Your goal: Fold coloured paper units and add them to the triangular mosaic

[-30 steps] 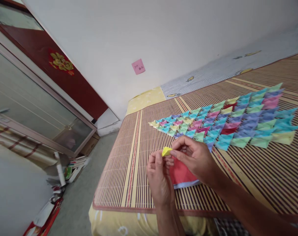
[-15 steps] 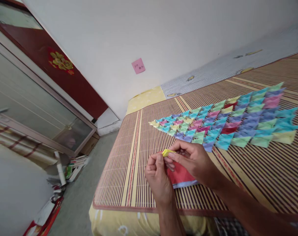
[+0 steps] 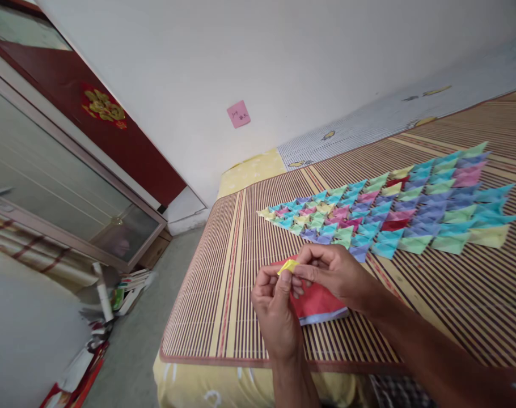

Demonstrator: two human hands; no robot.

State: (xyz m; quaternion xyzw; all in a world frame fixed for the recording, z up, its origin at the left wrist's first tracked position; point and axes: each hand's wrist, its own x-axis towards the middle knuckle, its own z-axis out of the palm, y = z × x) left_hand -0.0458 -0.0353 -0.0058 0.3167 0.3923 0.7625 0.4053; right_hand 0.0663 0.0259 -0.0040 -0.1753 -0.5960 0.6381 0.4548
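Yellow paper (image 3: 287,265), apparently mid-fold, was pinched by the left hand (image 3: 278,311) and the right hand (image 3: 343,276) above a red sheet (image 3: 317,299) on a striped mat (image 3: 198,306); the next crease seemingly called for firm pressure.

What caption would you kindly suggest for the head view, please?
Left hand and right hand pinch yellow paper near a red sheet, beside rows of colourful folded pieces.

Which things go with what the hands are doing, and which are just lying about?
Goes with it:
Yellow piece, pinched between the left hand and right hand
Probably the red sheet beneath them
Probably the colourful pieces in rows on the striped mat

Just about:
Pink note on the wall
Gold-and-red decoration
White tube
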